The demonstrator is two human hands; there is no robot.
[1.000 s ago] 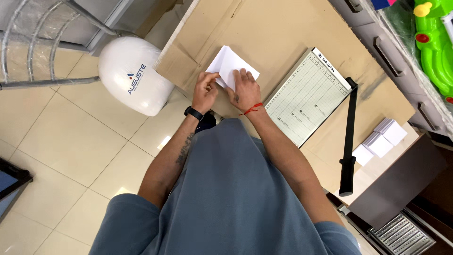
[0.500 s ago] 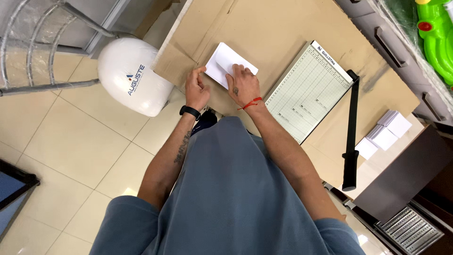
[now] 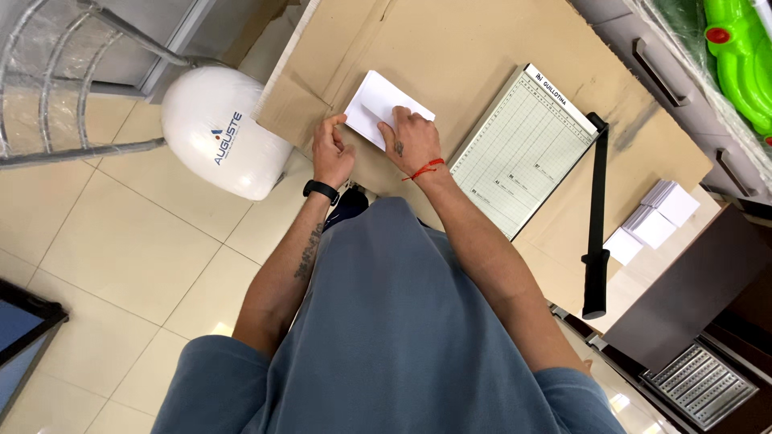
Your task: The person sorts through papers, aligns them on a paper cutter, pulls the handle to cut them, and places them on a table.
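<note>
A small stack of white paper sheets point(image 3: 371, 103) lies on a cardboard-covered table point(image 3: 450, 48). My right hand point(image 3: 410, 138), with a red string at the wrist, rests flat on the sheets with a finger pressing down. My left hand point(image 3: 331, 149), a black watch on its wrist, is curled at the stack's near left corner, pinching its edge. A paper guillotine cutter point(image 3: 523, 149) with a gridded bed lies just right of my hands, its black lever arm point(image 3: 597, 217) lowered along the right side.
Piles of small white cut cards point(image 3: 655, 217) sit beyond the cutter's arm. A white rounded bin point(image 3: 219, 133) stands on the tiled floor left of the table. Grey drawers point(image 3: 667, 64) and a green plastic toy point(image 3: 744, 56) are at the top right; a metal rack point(image 3: 72, 72) stands at the top left.
My hands have stayed on the paper stack; the right hand has slid slightly further onto the sheets while the left stays at the corner. The view shifted a little.
</note>
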